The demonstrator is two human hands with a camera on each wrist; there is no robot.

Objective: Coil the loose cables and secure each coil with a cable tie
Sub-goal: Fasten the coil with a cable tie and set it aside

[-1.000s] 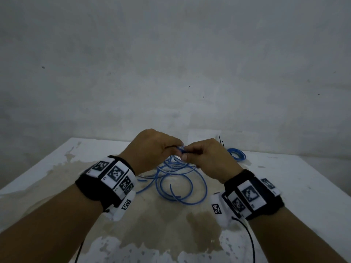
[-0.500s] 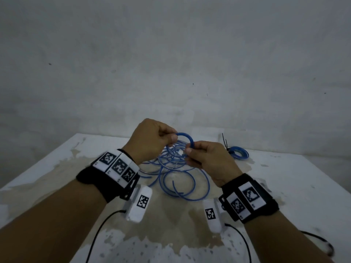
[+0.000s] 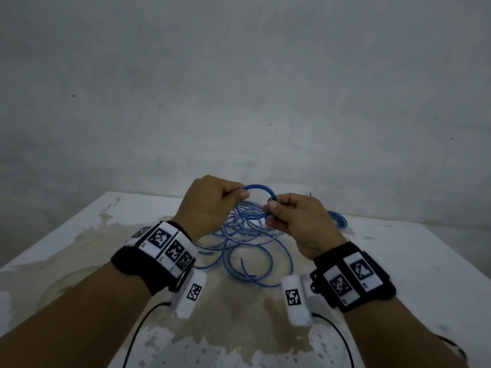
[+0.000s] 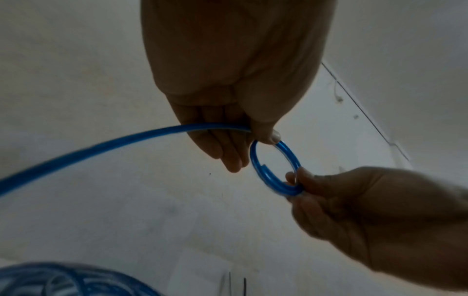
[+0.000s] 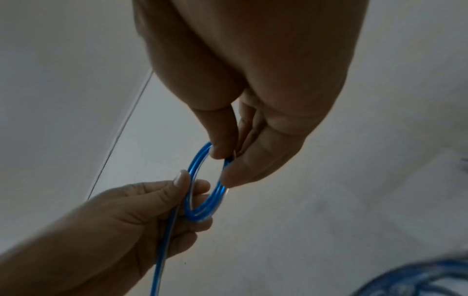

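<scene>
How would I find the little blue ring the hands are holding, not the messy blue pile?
Start at the white table, where a loose blue cable sprawls. Just above it, the left hand and right hand each pinch one side of a small blue loop. Unlike the sprawl or the tied coil behind, it hangs in the air.

A white table (image 3: 398, 261) stands against a grey wall, its top worn to a large brownish patch across the middle and near side. On that patch lies a loose tangle of blue cable (image 3: 249, 251), its loops sprawling over one another. Beyond the tangle and to its right, near the table's far edge, lies a smaller, tight blue coil (image 3: 338, 219). A thin black strip (image 3: 310, 194) shows near that coil; what it is cannot be told.
</scene>
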